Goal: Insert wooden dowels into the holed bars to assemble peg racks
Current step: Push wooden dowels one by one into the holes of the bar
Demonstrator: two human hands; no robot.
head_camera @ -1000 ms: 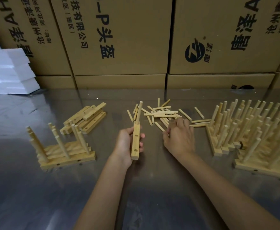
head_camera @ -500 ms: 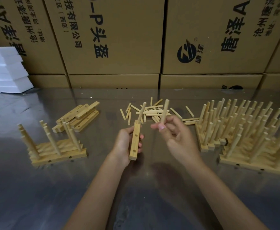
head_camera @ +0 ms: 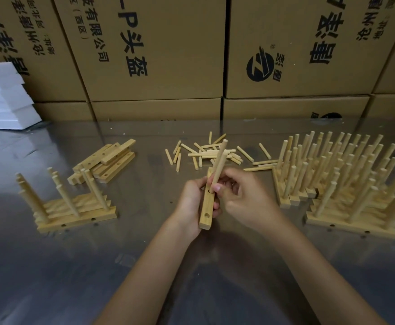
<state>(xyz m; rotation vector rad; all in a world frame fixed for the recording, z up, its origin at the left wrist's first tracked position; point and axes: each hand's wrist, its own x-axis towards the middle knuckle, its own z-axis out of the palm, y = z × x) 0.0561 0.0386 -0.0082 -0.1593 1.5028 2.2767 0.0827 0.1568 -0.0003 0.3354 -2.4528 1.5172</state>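
Observation:
My left hand grips a pale wooden holed bar, held lengthwise above the table with one open hole showing near its near end. My right hand pinches a wooden dowel and holds its lower tip at the bar's middle hole; the dowel leans up and away. A second dowel seems to stand in the bar's far end, mostly hidden behind the held one. Loose dowels lie scattered on the table just beyond my hands.
Bare holed bars are stacked at the left rear. A few finished racks lie at the left, and many finished racks crowd the right. Cardboard boxes wall the back; white foam blocks sit far left.
My right hand picked a dowel from the loose pile, lifted it, and brought it left and down onto the bar in my left hand.

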